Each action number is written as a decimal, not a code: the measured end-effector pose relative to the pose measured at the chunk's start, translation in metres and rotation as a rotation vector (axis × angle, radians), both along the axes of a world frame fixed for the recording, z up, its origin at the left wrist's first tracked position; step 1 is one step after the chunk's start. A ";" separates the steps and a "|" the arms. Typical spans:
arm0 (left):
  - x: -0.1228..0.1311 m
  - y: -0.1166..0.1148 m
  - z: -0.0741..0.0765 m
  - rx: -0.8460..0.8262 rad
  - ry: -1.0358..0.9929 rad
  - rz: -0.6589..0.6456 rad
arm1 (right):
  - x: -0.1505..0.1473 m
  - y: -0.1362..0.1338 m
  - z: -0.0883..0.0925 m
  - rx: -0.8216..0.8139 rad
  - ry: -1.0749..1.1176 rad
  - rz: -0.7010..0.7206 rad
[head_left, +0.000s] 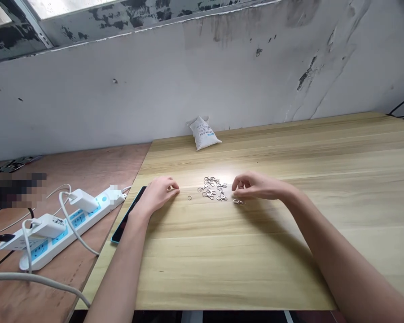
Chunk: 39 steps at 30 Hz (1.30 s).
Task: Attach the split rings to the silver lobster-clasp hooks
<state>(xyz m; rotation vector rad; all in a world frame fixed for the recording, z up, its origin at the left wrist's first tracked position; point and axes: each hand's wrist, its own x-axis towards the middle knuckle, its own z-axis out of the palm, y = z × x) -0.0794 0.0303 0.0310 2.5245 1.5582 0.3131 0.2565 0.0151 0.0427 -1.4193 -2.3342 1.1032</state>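
My left hand (162,192) rests on the table with loosely curled fingers; thumb and index tips sit slightly apart, with nothing visible between them. Just right of its fingertips lies a small metal split ring (189,198). Opposite, my right hand (252,185) is bent downward, its fingers curled and a little apart, and I see nothing held there. Directly below its fingertips lies a single metal lobster clasp (238,202). Between both hands spreads a small pile of silvery lobster clasps with rings (209,193).
A white printed pouch (204,133) stands by the wall. Beneath my left forearm lies a phone (128,220). Left of the light wooden table (195,264), a white power strip (84,220) with plugged-in chargers and cables sits on a brown surface (97,166).
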 end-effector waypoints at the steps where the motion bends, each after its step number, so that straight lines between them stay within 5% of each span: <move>1: 0.001 0.000 0.000 0.009 -0.001 0.000 | 0.005 0.000 0.001 -0.063 0.007 0.012; 4: 0.003 0.000 0.000 0.029 -0.007 -0.004 | 0.009 0.000 -0.001 -0.152 -0.021 0.011; 15: 0.031 -0.012 -0.003 -0.080 -0.363 -0.035 | -0.014 -0.012 -0.005 -0.069 -0.153 -0.006; 20: 0.042 -0.017 -0.006 -0.109 -0.419 -0.047 | -0.020 -0.010 -0.013 0.095 -0.157 -0.021; 28: 0.059 -0.021 -0.009 -0.041 -0.481 -0.172 | -0.052 -0.010 -0.019 0.327 0.416 -0.085; 39: 0.062 -0.024 -0.011 -0.042 -0.546 -0.185 | -0.079 -0.013 -0.048 0.313 0.468 -0.174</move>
